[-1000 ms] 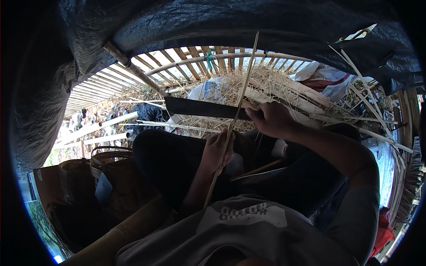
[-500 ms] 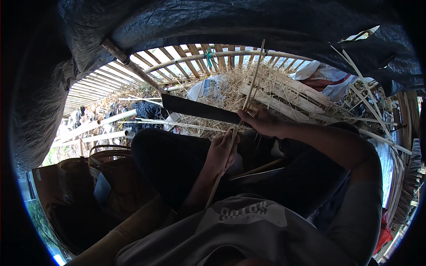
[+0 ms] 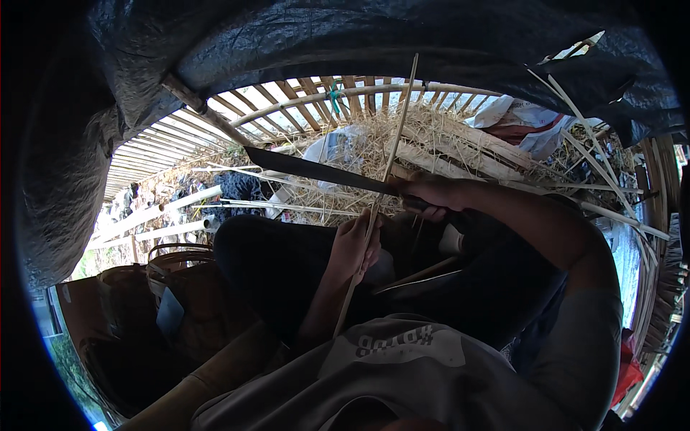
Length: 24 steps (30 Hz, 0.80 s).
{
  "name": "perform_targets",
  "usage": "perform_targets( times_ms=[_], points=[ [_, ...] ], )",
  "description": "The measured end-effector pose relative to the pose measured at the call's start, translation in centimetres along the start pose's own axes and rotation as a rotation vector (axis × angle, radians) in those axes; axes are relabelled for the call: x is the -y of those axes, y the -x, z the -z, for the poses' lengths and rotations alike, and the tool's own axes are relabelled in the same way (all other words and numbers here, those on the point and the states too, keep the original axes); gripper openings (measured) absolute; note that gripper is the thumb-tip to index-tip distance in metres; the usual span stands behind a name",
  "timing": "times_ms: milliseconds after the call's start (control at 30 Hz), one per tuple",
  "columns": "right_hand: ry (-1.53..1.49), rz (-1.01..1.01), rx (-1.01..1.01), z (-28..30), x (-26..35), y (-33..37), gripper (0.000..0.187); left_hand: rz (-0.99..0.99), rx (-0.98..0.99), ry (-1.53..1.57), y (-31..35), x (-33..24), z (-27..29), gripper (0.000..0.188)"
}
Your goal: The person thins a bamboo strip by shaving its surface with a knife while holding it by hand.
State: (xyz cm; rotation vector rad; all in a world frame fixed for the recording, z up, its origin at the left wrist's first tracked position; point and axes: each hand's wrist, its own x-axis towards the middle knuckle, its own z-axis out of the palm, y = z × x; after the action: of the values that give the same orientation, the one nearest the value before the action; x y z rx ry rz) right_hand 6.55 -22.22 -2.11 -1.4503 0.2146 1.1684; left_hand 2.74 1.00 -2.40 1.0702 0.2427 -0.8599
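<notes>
"Both clamped?"
"Yes. From here I see my left grip (image 3: 354, 245) around a long, thin, pale bamboo-like strip (image 3: 394, 149), my right grip (image 3: 430, 195) on a long, dark-bladed knife (image 3: 316, 172) crossing it."

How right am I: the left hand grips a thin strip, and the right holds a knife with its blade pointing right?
Not quite: the head view shows the blade pointing left. The left hand does grip the strip, the right hand the knife.

Dark plastic sheet (image 3: 402, 39) spans top of frame. Slatted fence (image 3: 287, 103) at upper left to centre, daylight behind. Straw (image 3: 431, 128) litters upper-centre ground. Greenery (image 3: 66, 366), lower left.
</notes>
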Motion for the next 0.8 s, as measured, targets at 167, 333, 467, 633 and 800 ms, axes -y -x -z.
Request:
perform_targets(
  times_ms=[167, 333, 467, 633, 800],
  points=[
    [-0.099, 0.125, -0.103, 3.1, 2.2, 2.6, 0.066, -0.036, -0.031, -0.062, 0.5, -0.9, 0.0, 0.039],
    [-0.286, 0.166, -0.422, 5.9, 2.9, 6.3, 0.076, -0.035, -0.057, -0.083, 0.6, -0.8, 0.4, 0.038],
    [-0.092, 0.241, -0.91, 7.1, 2.3, 7.8, 0.073, -0.043, -0.029, -0.086, 0.6, -0.7, 0.3, 0.038],
    [0.505, 0.311, -0.988, 7.4, 1.3, 9.3, 0.051, 0.028, 0.018, 0.009, 0.9, -1.0, -0.5, 0.035],
    [0.731, 0.687, -0.841, 3.6, 1.3, 8.4, 0.041, 0.095, 0.146, 0.143, -0.1, -1.2, -0.3, 0.031]
  ],
)
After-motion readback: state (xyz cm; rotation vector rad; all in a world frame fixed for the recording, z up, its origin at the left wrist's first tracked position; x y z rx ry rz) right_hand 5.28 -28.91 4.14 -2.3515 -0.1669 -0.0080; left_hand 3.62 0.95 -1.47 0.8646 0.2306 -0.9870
